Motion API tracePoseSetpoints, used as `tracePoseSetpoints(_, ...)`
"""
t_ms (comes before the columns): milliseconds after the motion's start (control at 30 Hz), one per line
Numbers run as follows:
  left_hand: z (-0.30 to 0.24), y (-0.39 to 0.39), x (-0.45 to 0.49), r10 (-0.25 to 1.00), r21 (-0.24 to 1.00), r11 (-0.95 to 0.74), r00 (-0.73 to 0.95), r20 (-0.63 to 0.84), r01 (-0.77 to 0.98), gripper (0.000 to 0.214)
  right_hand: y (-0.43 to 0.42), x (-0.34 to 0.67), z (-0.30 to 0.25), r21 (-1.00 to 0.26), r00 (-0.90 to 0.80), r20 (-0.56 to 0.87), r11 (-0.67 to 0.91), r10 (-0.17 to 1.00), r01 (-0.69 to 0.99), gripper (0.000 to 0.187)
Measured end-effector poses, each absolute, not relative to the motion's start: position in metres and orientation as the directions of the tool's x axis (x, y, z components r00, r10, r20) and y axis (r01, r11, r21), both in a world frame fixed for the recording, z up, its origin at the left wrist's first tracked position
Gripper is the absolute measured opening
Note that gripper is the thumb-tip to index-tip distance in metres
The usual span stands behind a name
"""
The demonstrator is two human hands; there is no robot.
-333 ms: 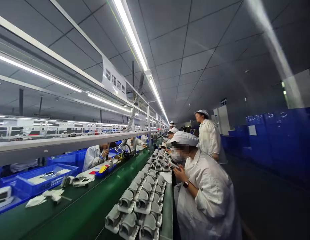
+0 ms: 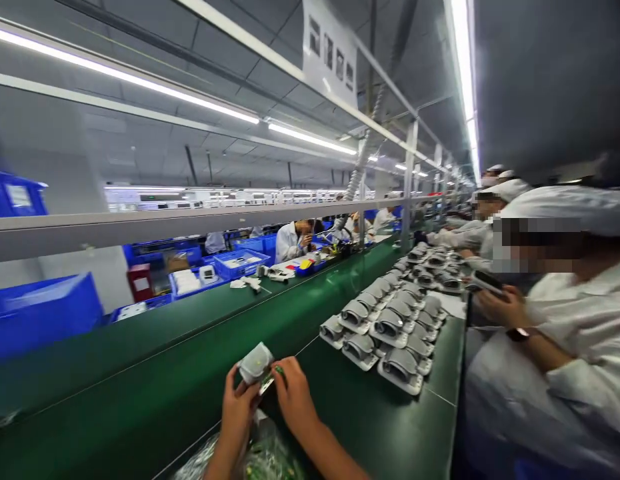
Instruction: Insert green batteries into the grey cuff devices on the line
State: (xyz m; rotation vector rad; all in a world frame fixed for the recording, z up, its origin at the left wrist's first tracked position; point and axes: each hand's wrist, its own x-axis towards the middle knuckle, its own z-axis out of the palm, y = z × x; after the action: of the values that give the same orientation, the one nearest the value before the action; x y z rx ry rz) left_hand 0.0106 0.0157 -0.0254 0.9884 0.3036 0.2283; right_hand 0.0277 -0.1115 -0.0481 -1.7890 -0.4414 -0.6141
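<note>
green conveyor belt (image 2: pixel 370 420) with grey plastic housings (image 2: pixel 390 327)

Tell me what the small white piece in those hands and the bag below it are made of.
The white piece looks like matte moulded plastic, smooth and even, though blur leaves it open. The bag seems thin clear plastic film: it creases, glints, and shows green contents through.

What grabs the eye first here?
The long green conveyor belt running away down the line, with rows of grey-and-white moulded units massed on it right of centre. At the bottom, the left hand and right hand hold a small white part above a clear bag of green items. Bright blue crates stand far left.
</note>
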Motion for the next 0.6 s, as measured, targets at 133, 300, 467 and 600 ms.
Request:
tracePoseSetpoints(133, -0.033, 0.015, 0.011, 0.297, 0.826, 0.556, 0.951, -0.089, -0.096, 0.086, -0.118, 0.023, -0.046, -0.764, 0.795, 0.605, -0.253, 0.038, 0.594, 0.028)
tracePoseSetpoints(300, -0.03, 0.012, 0.005, 0.309, 0.777, 0.622, 0.943, -0.122, -0.103, 0.086, -0.114, 0.017, -0.05, -0.736, 0.773, 0.617, -0.24, 0.147, 0.633, 0.026)
tracePoseSetpoints(467, -0.03, 0.012, 0.005, 0.279, 0.787, 0.613, 0.952, -0.126, -0.075, 0.083, -0.113, 0.019, -0.054, -0.694, 0.747, 0.635, -0.278, 0.199, 0.664, 0.027)
tracePoseSetpoints(600, -0.026, 0.01, 0.004, 0.351, 0.859, 0.51, 0.921, -0.166, -0.04, 0.075, -0.11, 0.02, -0.051, -0.588, 0.707, 0.634, -0.4, 0.312, 0.703, 0.027)
